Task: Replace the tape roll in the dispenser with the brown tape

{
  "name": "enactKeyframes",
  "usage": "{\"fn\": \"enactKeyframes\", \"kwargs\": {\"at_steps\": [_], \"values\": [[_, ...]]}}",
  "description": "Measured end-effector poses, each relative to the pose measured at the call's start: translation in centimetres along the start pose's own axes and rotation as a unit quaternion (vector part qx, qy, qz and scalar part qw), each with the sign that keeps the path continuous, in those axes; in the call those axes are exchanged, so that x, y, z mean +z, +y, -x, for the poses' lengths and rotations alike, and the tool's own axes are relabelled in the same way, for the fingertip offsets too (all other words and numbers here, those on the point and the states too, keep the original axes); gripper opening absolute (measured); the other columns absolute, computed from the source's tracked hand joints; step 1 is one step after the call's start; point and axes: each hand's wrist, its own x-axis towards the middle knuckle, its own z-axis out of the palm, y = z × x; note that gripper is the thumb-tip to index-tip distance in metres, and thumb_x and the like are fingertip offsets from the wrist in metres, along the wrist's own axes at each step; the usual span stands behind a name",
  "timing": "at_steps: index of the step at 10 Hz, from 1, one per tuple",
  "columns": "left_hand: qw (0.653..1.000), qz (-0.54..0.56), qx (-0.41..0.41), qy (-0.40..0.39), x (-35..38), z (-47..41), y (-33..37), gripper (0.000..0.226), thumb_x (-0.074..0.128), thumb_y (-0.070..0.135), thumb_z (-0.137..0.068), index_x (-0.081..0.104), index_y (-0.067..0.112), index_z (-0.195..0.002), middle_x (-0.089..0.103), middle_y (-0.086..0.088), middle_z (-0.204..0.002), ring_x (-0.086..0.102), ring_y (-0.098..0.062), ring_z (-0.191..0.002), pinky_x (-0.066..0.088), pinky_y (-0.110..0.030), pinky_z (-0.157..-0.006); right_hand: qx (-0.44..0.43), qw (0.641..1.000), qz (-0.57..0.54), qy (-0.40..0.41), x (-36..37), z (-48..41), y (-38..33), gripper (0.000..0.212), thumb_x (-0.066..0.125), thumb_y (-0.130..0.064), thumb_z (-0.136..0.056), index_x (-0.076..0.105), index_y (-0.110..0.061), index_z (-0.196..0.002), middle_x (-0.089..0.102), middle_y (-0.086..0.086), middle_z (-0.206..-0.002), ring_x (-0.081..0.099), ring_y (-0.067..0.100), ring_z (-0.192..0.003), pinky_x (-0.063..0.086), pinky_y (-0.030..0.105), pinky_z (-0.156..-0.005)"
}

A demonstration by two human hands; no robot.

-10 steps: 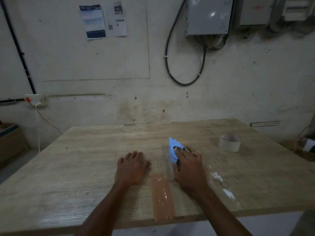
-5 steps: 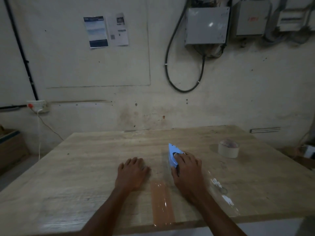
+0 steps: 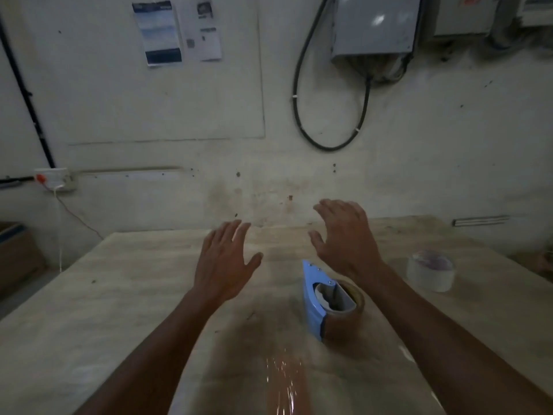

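A blue tape dispenser [image 3: 312, 298] stands on the wooden table [image 3: 119, 310] with a brown tape roll [image 3: 347, 313] seated in it. A strip of brown tape [image 3: 284, 384] is stuck flat on the table in front of it. A clear tape roll [image 3: 430, 274] lies to the right. My left hand [image 3: 224, 259] hovers open in the air, left of the dispenser. My right hand [image 3: 344, 238] is raised above and behind the dispenser, fingers spread, holding nothing.
The table's far edge meets a stained wall with a black cable loop [image 3: 329, 115], metal boxes [image 3: 374, 25] and posted papers [image 3: 176, 31]. A socket with a wire [image 3: 55, 178] is at left. A cardboard box [image 3: 15, 253] stands on the floor at far left.
My right hand let go of the dispenser and rose above it. My left hand lifted off the table. Both hands now hover open; the dispenser stays on the table.
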Motion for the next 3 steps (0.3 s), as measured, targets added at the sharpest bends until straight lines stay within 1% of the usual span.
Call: {"fn": "enactKeyframes", "kwargs": {"at_steps": [2, 3], "values": [[1.000, -0.001, 0.019, -0.024, 4.5, -5.2, -1.5, 0.071, 0.046, 0.060, -0.090, 0.037, 0.021, -0.148, 0.041, -0.005, -0.154, 0.033, -0.025, -0.144, 0.025, -0.044, -0.118, -0.013, 0.998, 0.003, -0.064, 6.7, -5.0, 1.7, 0.051, 0.055, -0.039, -0.080, 0.062, -0.013, -0.123, 0.062, 0.007, -0.131, 0.056, 0.026, -0.121, 0.032, 0.046, -0.112], [0.998, -0.007, 0.008, -0.060, 4.7, -7.5, -1.9, 0.073, 0.045, 0.061, -0.090, 0.034, 0.020, -0.150, 0.038, -0.006, -0.156, 0.032, -0.026, -0.145, 0.024, -0.045, -0.119, 0.009, 0.996, -0.011, -0.083, 8.1, -7.0, 2.0, 0.051, 0.054, -0.040, -0.080, 0.062, -0.014, -0.123, 0.061, 0.008, -0.133, 0.056, 0.026, -0.122, 0.032, 0.046, -0.113]]}}
